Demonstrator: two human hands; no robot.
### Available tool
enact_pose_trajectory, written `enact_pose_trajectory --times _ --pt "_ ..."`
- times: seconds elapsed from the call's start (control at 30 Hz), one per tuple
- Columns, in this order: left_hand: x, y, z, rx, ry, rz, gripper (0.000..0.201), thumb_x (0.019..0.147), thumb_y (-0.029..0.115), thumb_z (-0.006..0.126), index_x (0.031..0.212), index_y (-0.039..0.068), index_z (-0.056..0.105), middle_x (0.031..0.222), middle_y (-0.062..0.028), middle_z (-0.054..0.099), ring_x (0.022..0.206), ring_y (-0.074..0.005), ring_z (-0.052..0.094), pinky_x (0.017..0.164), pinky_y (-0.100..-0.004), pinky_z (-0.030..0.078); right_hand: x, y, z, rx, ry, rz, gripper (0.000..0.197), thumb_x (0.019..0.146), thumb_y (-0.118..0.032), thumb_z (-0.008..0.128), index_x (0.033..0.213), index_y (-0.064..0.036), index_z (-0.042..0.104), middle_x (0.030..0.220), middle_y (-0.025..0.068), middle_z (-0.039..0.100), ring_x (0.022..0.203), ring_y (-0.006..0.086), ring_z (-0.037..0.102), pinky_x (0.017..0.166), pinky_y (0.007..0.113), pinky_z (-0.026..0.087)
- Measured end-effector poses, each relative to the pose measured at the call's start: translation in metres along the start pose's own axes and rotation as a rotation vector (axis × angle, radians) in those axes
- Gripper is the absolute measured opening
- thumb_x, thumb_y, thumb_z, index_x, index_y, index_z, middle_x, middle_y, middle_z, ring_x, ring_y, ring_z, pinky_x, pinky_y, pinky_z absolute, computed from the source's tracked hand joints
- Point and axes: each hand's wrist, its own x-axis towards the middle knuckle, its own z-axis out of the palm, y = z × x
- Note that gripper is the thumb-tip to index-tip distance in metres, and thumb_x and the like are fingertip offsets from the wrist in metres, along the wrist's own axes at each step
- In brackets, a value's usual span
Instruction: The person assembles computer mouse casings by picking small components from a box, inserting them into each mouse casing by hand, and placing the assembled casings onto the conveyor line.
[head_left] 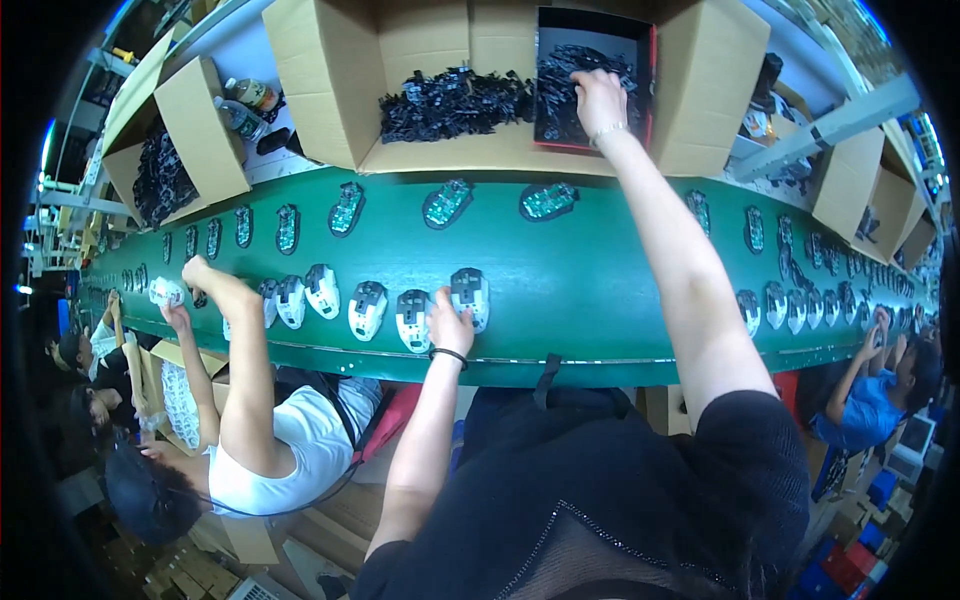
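My left hand (451, 329) is closed at the lower left side of a white and dark grey computer mouse (470, 299), which sits on the green conveyor belt (590, 270). Just left of that hand stands another such mouse (414, 321), with one more mouse (368, 310) beyond it. My right arm stretches forward over the belt. At its end my right hand (602, 100) dips into a black box with a red edge (592, 142), its fingers curled down among small black plastic parts (570, 62). Whatever lies between those fingertips is hidden.
A large cardboard box (330, 80) holds a heap of black parts (455, 103) beside the black box. Dark mouse bases with green circuit boards (447, 204) line the belt's far side. Co-workers sit left, in a white top (290, 445), and right, in blue (870, 405).
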Motion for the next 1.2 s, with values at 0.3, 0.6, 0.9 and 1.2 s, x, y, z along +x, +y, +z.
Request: enact_pose_trajectory --times 0.3,0.6,0.9,1.2 --pt "0.014 -0.003 0.001 -0.283 -0.062 0.094 0.073 0.064 0.022 0.076 0.118 -0.008 0.037 0.109 -0.0278 0.051 0.104 -0.0397 0.049 0.088 -0.0420 0.041 0.063 0.102 0.039 0.211 -0.062 0.005 0.028 0.067 -0.013 0.073 0.094 -0.0129 0.067 0.081 0.0034 0.061 0.068 0.0178 0.058 0.065 0.028 0.048" --pt "-0.002 0.010 -0.022 -1.424 -0.343 -0.039 0.033 0.069 -0.002 0.066 0.098 0.004 0.052 0.087 -0.0035 0.061 0.076 -0.0129 0.060 0.066 -0.0259 0.049 -0.014 -0.033 -0.022 1.032 -0.417 0.240 0.024 0.076 -0.011 0.065 0.098 -0.0039 0.058 0.076 0.0015 0.059 0.059 0.0078 0.052 0.052 0.019 0.041" --pt "-0.031 0.051 -0.056 -1.804 -0.671 0.040 0.068 0.081 0.001 0.058 0.134 0.020 0.020 0.114 -0.0079 0.047 0.098 -0.0226 0.056 0.075 -0.0384 0.051 -0.169 -0.116 -0.083 1.381 -0.880 0.656 0.019 0.084 -0.005 0.058 0.100 0.0048 0.059 0.092 0.0096 0.062 0.081 0.0167 0.063 0.075 0.025 0.050" --pt "-0.062 0.048 -0.061 -1.151 -0.048 0.381 0.081 0.070 0.001 0.069 0.134 0.012 0.020 0.119 -0.0114 0.039 0.103 -0.0179 0.049 0.082 -0.0291 0.045 -0.192 -0.191 -0.123 0.864 -0.524 -0.156 0.016 0.071 -0.002 0.068 0.086 -0.0019 0.066 0.091 0.0088 0.058 0.088 0.0206 0.060 0.071 0.027 0.050"
